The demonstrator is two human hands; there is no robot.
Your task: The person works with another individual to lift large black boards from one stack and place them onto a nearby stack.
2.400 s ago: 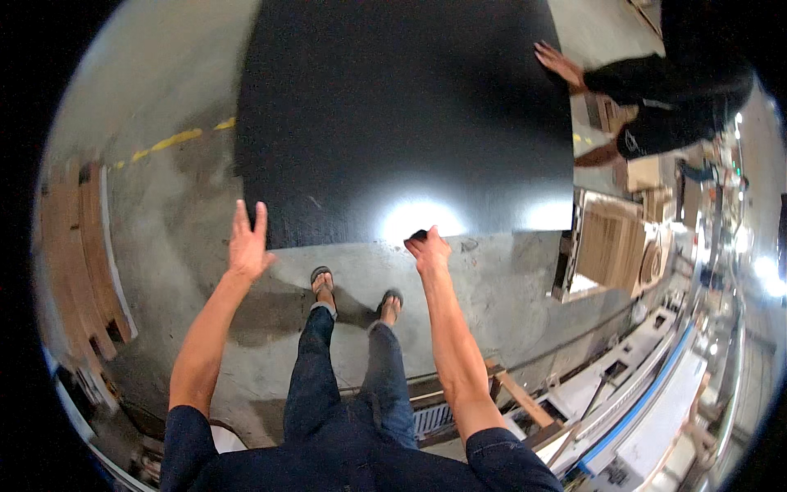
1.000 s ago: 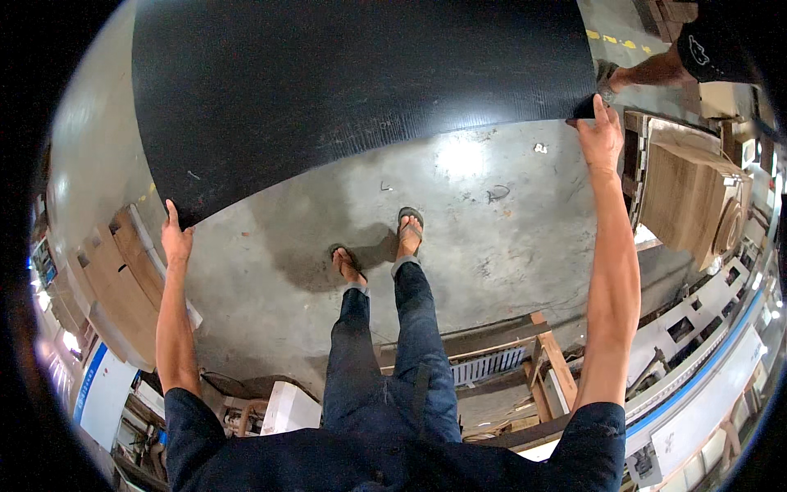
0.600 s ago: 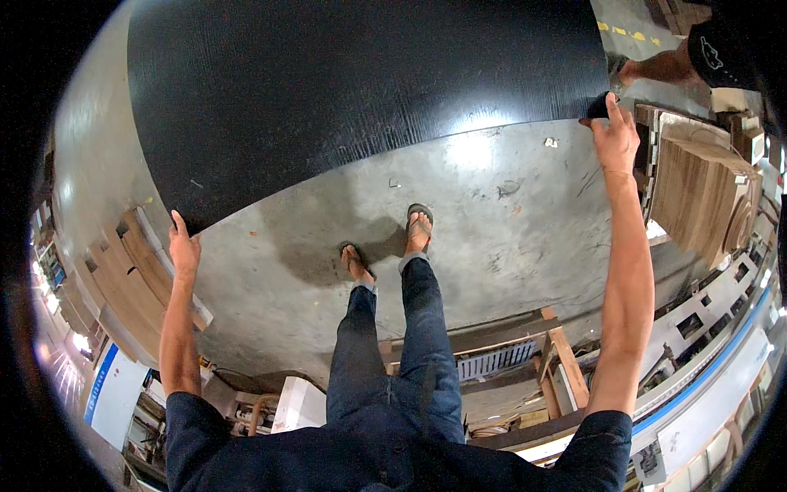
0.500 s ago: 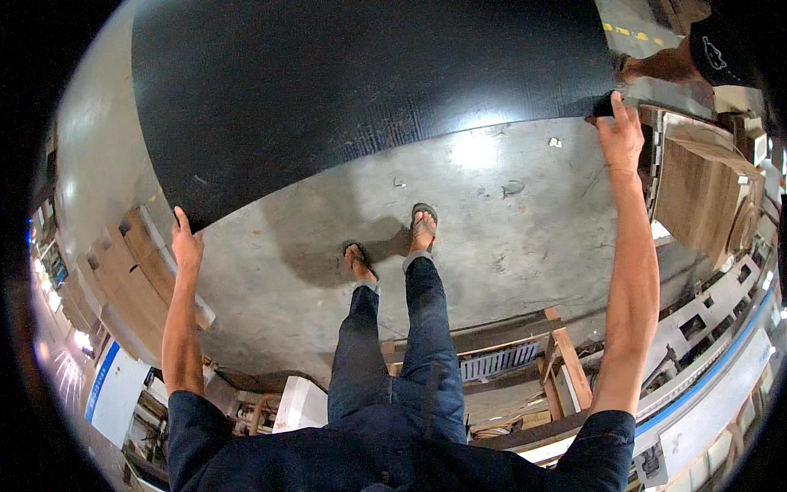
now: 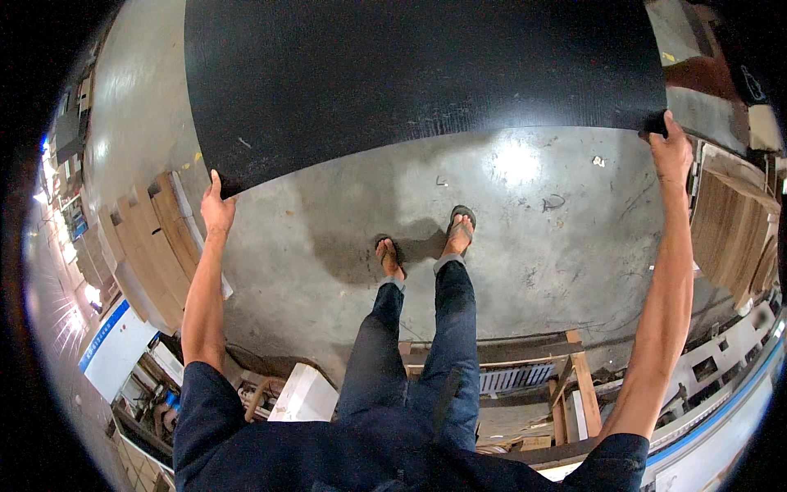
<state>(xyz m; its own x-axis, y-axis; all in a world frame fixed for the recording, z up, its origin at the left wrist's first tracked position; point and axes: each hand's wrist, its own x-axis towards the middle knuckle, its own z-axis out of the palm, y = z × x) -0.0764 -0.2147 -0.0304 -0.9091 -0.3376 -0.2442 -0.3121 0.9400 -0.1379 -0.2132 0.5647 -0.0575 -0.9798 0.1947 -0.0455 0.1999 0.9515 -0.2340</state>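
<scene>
- Grips panel [image 5: 426,66] by near left corner with closed left hand [image 5: 218,211].
- Grips near right corner with closed right hand [image 5: 673,156].
- Holds panel's near edge above floor [image 5: 533,254], ahead of own feet [image 5: 461,233].

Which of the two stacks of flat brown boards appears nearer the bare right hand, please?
The stack of flat brown boards at the picture's right, just below the right hand; the other stack lies at the left, nearer the left hand.

Scuffed grey floor [image 5: 533,279], pale scrap [image 5: 598,161], possibly paper
</scene>
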